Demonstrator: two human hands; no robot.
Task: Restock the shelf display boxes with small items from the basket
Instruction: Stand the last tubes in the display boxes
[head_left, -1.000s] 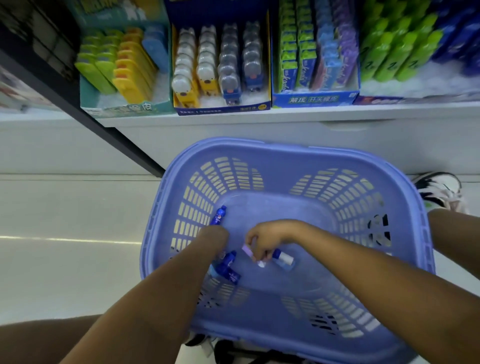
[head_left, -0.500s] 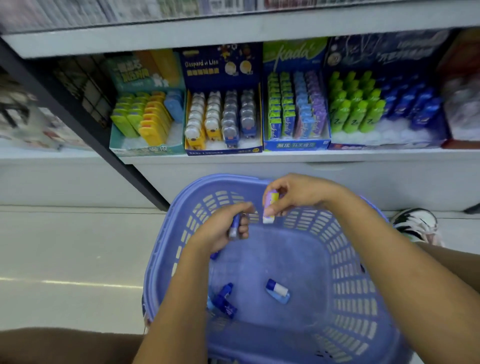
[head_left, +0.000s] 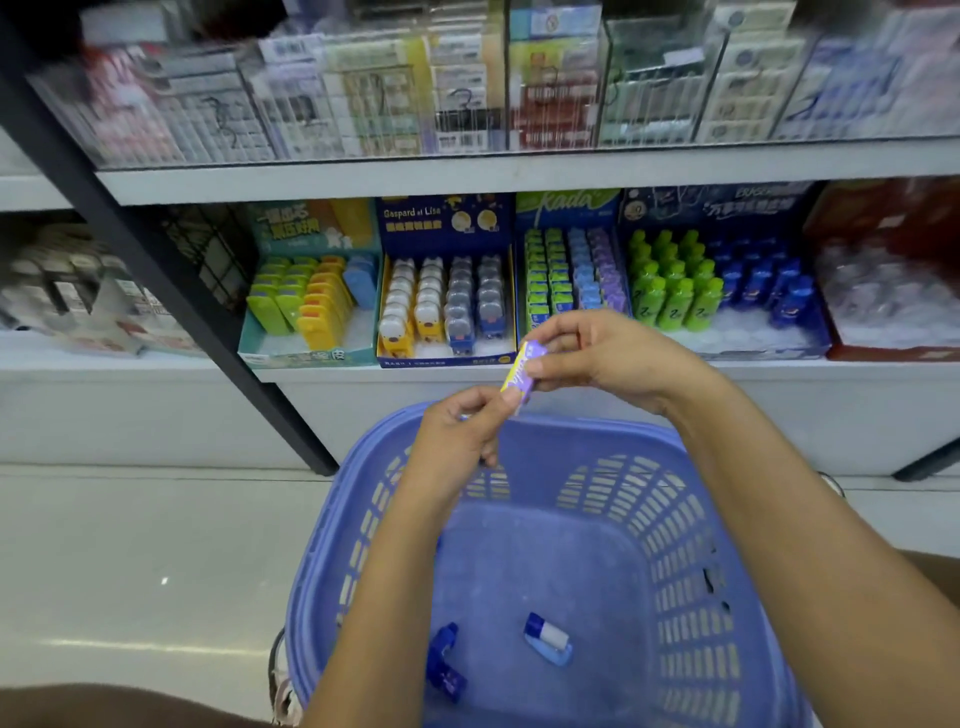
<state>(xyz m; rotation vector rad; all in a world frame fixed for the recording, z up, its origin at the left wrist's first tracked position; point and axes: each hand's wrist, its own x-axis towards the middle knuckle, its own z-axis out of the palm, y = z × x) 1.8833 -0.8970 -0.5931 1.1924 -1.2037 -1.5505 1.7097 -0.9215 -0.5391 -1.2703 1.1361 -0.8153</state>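
Basket (head_left: 597, 434) periwinkle, slotted walls; packet (head_left: 521, 371) purple with yellow edge.

The white lower shelf (head_left: 571, 371) carries five display boxes side by side: a teal box (head_left: 311, 354) of yellow, green and blue pieces, a navy box (head_left: 447, 359) of small animal-shaped items, a Kada box (head_left: 569, 205) of green, blue and purple packets, a blue box (head_left: 753, 349) of green and blue bottles, and a red box (head_left: 883, 356). The upper shelf (head_left: 519, 174) holds blurred packs (head_left: 363, 93). The basket (head_left: 561, 434) seems to stand on the pale floor (head_left: 130, 545); on its bottom lie a dark blue item (head_left: 444, 662) and a white-and-blue item (head_left: 548, 642), apart.
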